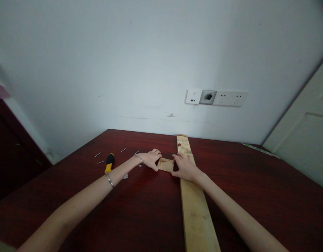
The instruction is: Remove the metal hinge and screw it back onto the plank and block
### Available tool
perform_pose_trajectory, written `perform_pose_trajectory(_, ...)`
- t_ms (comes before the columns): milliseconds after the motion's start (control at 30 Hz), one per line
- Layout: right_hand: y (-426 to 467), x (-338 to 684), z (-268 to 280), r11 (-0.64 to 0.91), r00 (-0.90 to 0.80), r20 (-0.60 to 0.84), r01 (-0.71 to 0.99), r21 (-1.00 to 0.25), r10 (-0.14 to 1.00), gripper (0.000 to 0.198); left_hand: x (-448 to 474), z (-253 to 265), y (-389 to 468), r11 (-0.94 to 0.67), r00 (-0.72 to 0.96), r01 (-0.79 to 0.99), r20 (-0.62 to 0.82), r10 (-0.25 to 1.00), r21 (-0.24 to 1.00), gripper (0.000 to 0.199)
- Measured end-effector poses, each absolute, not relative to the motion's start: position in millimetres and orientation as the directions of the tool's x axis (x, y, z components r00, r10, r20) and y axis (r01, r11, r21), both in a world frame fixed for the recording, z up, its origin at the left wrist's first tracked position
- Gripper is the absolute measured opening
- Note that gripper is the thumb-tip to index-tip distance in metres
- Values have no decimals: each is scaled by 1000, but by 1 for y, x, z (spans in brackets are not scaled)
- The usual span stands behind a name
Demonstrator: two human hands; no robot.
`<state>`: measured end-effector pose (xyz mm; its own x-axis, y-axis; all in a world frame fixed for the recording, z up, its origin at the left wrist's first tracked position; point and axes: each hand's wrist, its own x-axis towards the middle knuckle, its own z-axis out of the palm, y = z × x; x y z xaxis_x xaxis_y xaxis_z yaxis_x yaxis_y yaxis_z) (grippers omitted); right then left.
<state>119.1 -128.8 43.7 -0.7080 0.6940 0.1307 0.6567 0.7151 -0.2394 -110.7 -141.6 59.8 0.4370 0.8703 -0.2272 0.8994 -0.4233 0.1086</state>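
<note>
A short wooden block (166, 165) lies between my two hands, just left of a long wooden plank (198, 213). My left hand (150, 160) has its thumb and fingers curled at the block's left end. At the opposite end, my right hand (187, 168) grips the block with thumb and forefinger, while the rest of the hand reaches over the plank. The plank runs from the wall edge of the table toward me. Behind my left forearm rests a screwdriver with a black and yellow handle (109, 162); its other end is hidden by the arm.
Several screws (101, 162) are scattered on the dark red table (140, 217) around the screwdriver. A small metal plate (125, 176) shows partly beside my left forearm. A white wall with sockets (229, 98) stands behind the table; a pale door (308, 126) is at right.
</note>
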Motion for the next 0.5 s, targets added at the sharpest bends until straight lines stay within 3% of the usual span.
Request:
perform_pose_trajectory(100, -125, 126, 44, 693, -671, 184, 667, -275, 718, 86, -115, 57, -140, -387, 408, 913, -236, 882, 129, 74)
perform_pose_trajectory(233, -105, 149, 45, 547, -466, 287, 725, -418, 837, 64, -121, 52, -140, -336, 373, 923, -223, 901, 189, 87)
perform_pose_trajectory(333, -86, 170, 43, 293, -299, 83, 776, -558, 951, 57, -121, 51, -141, -338, 388, 908, -190, 902, 246, 94)
perform_pose_trajectory(500, -71, 186, 37, 145, -335, -176, 743, -653, 925, 59, -115, 52, -141, -343, 404, 891, -178, 897, 296, 81)
